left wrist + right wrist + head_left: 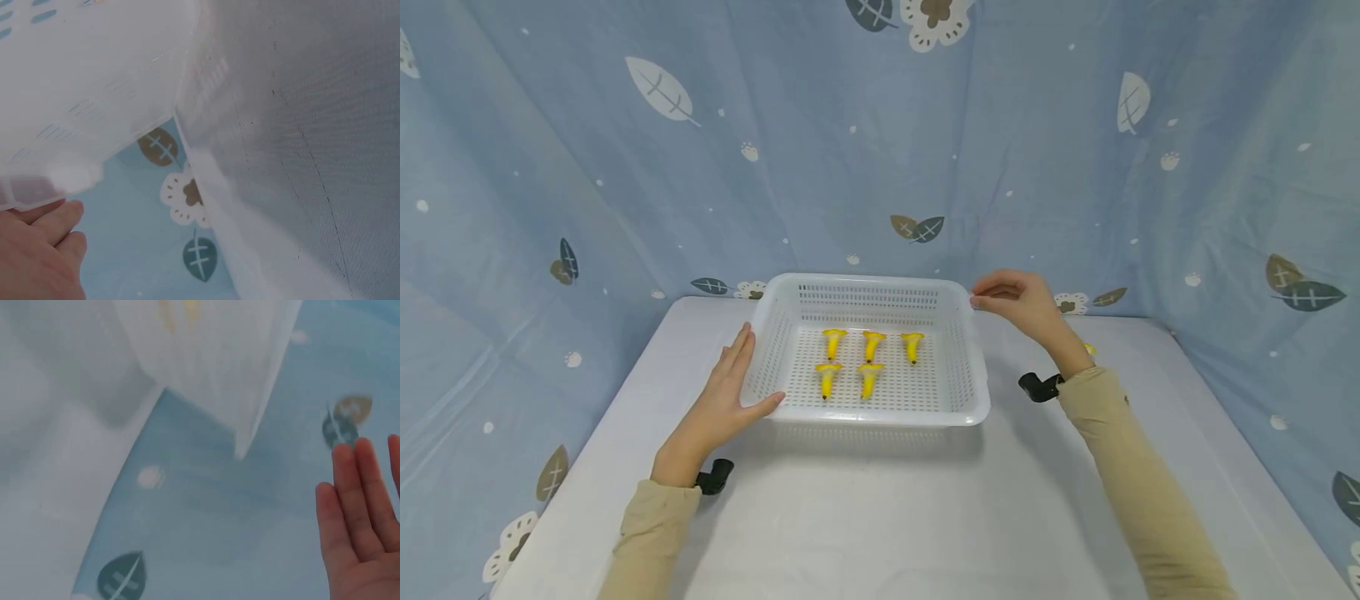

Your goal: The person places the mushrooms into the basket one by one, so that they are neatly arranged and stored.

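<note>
A white slotted plastic basket (880, 417) is tilted toward the head camera, a shadow spread beneath it. Several yellow, trumpet-shaped mushrooms (869, 379) lie in two rows on its floor. My left hand (718, 408) holds the basket's left side, thumb over the near rim and fingers along the outer wall. From below, the left wrist view shows fingers (59, 222) at the rim. At the far right corner is my right hand (1018, 304), its fingertips right by the rim; straight fingers (356, 500) show beside the basket in the right wrist view.
A white-covered table (865, 517) lies under the basket. Blue curtain with leaf prints (820, 150) hangs behind and at both sides. A small yellow thing (1090, 348) shows behind the right wrist. Black devices (1039, 387) sit at both wrists.
</note>
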Available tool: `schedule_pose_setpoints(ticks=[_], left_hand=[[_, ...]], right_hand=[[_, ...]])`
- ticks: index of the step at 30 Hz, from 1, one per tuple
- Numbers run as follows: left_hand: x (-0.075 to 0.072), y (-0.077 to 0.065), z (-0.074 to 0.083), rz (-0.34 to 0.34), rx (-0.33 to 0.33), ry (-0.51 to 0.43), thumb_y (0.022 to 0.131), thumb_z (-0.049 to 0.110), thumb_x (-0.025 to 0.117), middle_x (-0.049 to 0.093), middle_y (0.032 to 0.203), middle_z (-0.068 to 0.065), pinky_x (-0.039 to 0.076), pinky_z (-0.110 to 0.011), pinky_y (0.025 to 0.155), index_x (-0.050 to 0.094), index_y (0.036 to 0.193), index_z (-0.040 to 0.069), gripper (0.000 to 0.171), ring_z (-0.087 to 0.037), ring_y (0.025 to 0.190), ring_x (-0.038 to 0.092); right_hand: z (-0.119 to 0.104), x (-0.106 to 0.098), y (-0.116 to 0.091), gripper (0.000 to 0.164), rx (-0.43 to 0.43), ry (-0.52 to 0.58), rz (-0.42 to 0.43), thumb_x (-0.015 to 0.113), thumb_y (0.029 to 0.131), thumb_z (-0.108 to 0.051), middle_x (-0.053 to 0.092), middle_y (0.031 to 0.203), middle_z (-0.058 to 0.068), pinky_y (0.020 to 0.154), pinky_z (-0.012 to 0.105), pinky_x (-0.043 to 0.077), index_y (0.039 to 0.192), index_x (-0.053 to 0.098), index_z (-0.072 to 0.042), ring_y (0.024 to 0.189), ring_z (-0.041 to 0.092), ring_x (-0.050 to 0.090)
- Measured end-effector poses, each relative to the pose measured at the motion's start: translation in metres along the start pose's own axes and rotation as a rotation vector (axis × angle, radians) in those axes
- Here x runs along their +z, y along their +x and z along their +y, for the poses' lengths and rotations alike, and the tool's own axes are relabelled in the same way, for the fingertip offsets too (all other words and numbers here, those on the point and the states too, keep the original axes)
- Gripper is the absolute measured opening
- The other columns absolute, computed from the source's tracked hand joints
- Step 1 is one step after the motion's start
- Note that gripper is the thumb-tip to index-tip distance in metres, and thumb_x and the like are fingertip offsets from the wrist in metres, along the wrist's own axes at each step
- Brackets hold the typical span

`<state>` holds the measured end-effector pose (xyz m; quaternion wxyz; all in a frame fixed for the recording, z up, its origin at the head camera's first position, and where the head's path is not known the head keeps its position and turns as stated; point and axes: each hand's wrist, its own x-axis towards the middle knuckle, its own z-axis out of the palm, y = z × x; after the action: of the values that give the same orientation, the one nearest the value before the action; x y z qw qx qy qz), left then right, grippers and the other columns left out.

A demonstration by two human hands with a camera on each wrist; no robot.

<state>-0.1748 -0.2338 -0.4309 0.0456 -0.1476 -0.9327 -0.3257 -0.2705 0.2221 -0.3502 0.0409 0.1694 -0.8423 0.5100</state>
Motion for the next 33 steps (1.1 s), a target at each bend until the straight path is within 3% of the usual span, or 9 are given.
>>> schedule_pose_setpoints(ticks=[10,14,17,21,25,33], left_hand=[[0.001,0.000,0.001,0.002,-0.001,-0.018,0.088,0.041,0.071,-0.005,0.167,-0.006,0.005,-0.063,0.118,0.004,0.159,0.005,0.105,-0.041,0.150,-0.005],[0.001,0.000,0.000,0.005,0.005,-0.020,0.088,0.041,0.071,-0.004,0.167,-0.006,0.005,-0.064,0.118,0.004,0.159,0.005,0.105,-0.041,0.150,-0.005],[0.002,0.001,-0.001,0.011,0.011,-0.008,0.088,0.041,0.071,-0.003,0.167,-0.007,0.005,-0.062,0.119,0.004,0.159,0.004,0.105,-0.041,0.150,-0.004],[0.002,0.001,-0.001,0.017,0.017,-0.005,0.088,0.040,0.072,-0.003,0.167,-0.009,0.005,-0.061,0.119,0.005,0.159,0.004,0.104,-0.041,0.150,-0.003],[0.002,0.000,-0.001,0.017,0.015,-0.008,0.088,0.041,0.071,-0.003,0.167,-0.008,0.005,-0.062,0.119,0.004,0.159,0.004,0.104,-0.041,0.150,-0.003],[0.001,0.000,0.000,0.010,0.003,-0.009,0.088,0.041,0.071,-0.003,0.167,-0.007,0.006,-0.064,0.118,0.004,0.159,0.005,0.105,-0.041,0.150,-0.004]], right_hand=[[0.031,-0.048,-0.028,0.036,0.031,0.116,0.239,0.074,0.091,-0.021,0.072,0.109,-0.004,0.087,0.019,0.051,0.118,0.068,0.002,0.102,0.009,0.065],[0.050,-0.061,-0.038,0.034,0.017,0.177,0.332,0.073,0.091,-0.012,0.071,0.110,0.000,0.084,0.016,0.051,0.118,0.066,0.006,0.100,0.009,0.065],[0.059,-0.066,-0.046,0.034,0.021,0.208,0.378,0.071,0.091,-0.005,0.069,0.115,0.009,0.083,0.014,0.051,0.119,0.063,0.012,0.101,0.012,0.063],[0.076,-0.071,-0.055,0.035,0.092,0.195,0.453,0.070,0.092,-0.006,0.065,0.123,0.016,0.084,0.012,0.049,0.121,0.062,0.012,0.103,0.012,0.062],[0.106,-0.076,-0.061,0.038,0.218,0.219,0.525,0.072,0.092,-0.013,0.065,0.124,0.008,0.084,0.009,0.048,0.125,0.064,0.003,0.101,0.006,0.061],[0.147,-0.083,-0.075,0.052,0.415,0.159,0.535,0.074,0.090,-0.024,0.063,0.120,-0.005,0.082,0.007,0.045,0.135,0.059,-0.003,0.099,-0.003,0.058]])
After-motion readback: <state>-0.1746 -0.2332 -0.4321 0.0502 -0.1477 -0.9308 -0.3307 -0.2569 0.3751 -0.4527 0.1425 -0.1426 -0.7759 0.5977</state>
